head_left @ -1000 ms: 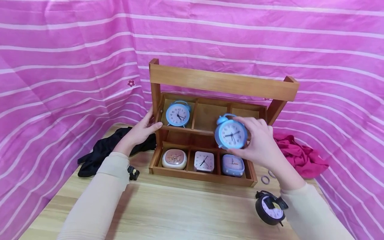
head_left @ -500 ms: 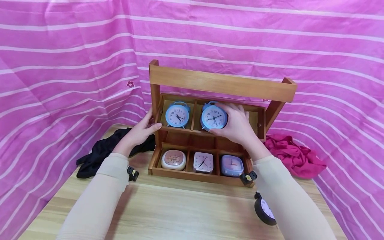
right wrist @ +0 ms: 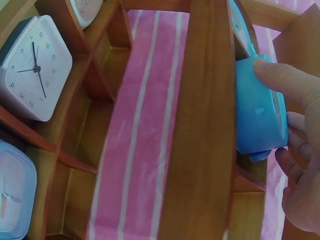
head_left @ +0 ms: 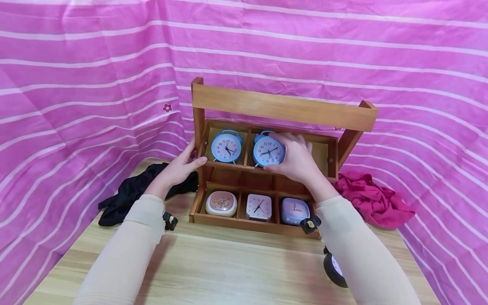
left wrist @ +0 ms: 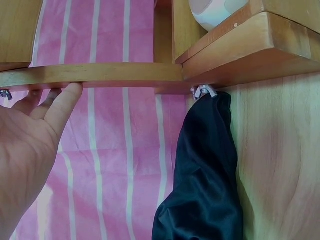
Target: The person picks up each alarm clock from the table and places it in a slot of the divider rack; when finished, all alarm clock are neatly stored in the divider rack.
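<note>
In the head view my right hand (head_left: 295, 156) holds a light-blue twin-bell alarm clock (head_left: 268, 151) in the upper middle compartment of a wooden rack (head_left: 282, 106). The right wrist view shows the thumb on this clock's blue side (right wrist: 260, 110), with the other fingers near its back edge. A matching blue alarm clock (head_left: 226, 147) stands in the upper left compartment. My left hand (head_left: 181, 167) rests against the rack's left side, its thumb at the upper tray's front edge. Straight fingers (left wrist: 65, 105) touch the side board (left wrist: 120, 75) in the left wrist view.
Below stand a white-and-pink clock (head_left: 221, 203), a white square clock (head_left: 259, 206) and a lilac-blue clock (head_left: 293, 210). A black alarm clock (head_left: 333, 269) lies partly behind my right sleeve. Black cloth (head_left: 131, 192) and magenta cloth (head_left: 375, 201) flank the rack on the wooden table (head_left: 228, 271).
My right hand has carried the blue alarm clock left from in front of the rack into the upper middle compartment, then shifted it slightly further left. My left hand has stayed at the rack's side.
</note>
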### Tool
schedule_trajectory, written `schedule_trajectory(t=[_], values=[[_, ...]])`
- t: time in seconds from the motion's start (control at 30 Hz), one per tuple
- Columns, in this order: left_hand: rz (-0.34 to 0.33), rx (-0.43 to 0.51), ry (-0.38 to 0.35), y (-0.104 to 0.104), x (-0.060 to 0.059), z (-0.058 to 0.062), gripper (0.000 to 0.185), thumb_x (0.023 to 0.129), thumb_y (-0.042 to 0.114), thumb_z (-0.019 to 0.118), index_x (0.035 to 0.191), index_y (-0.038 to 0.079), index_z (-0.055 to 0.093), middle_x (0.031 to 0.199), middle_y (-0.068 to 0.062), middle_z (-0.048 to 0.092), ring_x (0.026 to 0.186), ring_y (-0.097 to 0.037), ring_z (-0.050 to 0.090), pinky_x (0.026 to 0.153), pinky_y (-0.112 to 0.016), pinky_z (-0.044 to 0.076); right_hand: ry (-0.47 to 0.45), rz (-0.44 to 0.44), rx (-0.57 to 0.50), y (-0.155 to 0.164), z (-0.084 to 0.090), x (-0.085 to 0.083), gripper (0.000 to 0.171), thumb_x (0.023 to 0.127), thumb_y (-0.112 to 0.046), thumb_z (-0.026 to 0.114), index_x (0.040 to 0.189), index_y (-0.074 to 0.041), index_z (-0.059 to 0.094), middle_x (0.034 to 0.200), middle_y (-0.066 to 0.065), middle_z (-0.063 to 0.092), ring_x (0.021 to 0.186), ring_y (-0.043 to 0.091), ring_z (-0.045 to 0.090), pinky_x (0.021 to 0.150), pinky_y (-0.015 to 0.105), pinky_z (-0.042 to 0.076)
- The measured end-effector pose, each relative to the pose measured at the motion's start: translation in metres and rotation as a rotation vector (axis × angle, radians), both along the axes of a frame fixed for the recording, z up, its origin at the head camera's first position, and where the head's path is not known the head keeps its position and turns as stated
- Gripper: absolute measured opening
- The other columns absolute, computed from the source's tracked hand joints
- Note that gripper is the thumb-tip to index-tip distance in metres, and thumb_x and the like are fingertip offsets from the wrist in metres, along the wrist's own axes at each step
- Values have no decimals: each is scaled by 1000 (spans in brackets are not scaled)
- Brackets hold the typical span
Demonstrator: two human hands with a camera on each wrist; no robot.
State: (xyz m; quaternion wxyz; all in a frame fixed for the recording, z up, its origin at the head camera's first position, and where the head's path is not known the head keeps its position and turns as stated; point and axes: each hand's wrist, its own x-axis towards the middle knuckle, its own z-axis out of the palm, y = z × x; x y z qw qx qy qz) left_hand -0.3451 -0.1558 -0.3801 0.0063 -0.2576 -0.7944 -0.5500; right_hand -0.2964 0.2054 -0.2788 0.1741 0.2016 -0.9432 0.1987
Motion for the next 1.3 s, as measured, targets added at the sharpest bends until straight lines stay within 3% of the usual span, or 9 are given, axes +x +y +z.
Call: schedule_trajectory(t=[0.2, 0.43, 0.87, 1.0, 1.1, 1.3], values=[[-7, 14, -4, -1, 2, 2, 85, 109, 20, 55, 167, 40, -3, 172, -17, 16, 152, -40, 30, 119, -60, 32, -53, -19, 2, 0, -5, -5, 92, 72, -39, 97, 152, -20, 56, 153, 10, 53, 137, 43, 42, 107, 73, 26], [-12, 4, 30, -1, 1, 4, 86, 109, 19, 57, 168, 38, -4, 172, -16, 15, 153, -39, 28, 123, -58, 27, -123, -24, 16, -1, -6, -8, 84, 83, -36, 90, 156, -19, 51, 160, 11, 45, 140, 44, 36, 109, 74, 19], [-10, -1, -1, 0, 2, 5, 86, 109, 22, 56, 167, 42, -4, 173, -14, 13, 154, -38, 26, 121, -60, 29, -145, -25, 32, 0, -8, -7, 82, 89, -37, 85, 159, -20, 47, 164, 11, 40, 142, 44, 32, 110, 78, 16], [-19, 9, -18, -1, 2, 5, 86, 109, 22, 56, 166, 44, -5, 173, -15, 13, 152, -40, 28, 118, -63, 32, -109, 7, -17, 3, -8, 3, 80, 91, -44, 80, 160, -23, 44, 165, 10, 36, 146, 49, 27, 108, 82, 15], [-17, 13, 2, -1, 1, 5, 85, 109, 20, 55, 167, 43, -4, 173, -15, 13, 152, -40, 29, 118, -63, 32, -36, 21, -31, 12, -9, 17, 82, 88, -49, 82, 159, -25, 47, 163, 9, 40, 141, 51, 32, 103, 76, 23], [-16, 8, -10, 0, 1, 2, 86, 109, 22, 56, 166, 44, -4, 173, -14, 13, 153, -40, 28, 118, -62, 31, 37, 1, -3, 50, -25, 62, 90, 81, -51, 88, 157, -24, 48, 158, 14, 45, 127, 45, 40, 87, 61, 27]])
